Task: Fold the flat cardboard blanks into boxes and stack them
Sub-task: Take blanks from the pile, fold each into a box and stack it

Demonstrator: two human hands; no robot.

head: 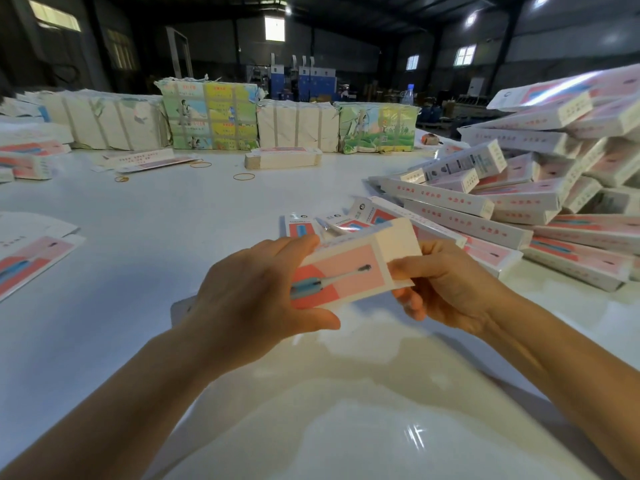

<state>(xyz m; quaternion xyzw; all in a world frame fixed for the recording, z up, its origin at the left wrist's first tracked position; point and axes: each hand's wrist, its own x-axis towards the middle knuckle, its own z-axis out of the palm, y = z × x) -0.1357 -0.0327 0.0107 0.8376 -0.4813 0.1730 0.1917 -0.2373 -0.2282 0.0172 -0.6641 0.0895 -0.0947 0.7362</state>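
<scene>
Box [341, 271], toothbrush picture, between hands [249, 299]

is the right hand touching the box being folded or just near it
Touching. The head view shows the right hand with its thumb lying on the box at its end flap.

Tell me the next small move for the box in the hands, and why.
Probably tuck the end flap shut with the right hand. The box is already opened into shape and held off the table by both hands, the left hand gripping its near end, while the plain flap at the far end sticks out unfolded.
</scene>
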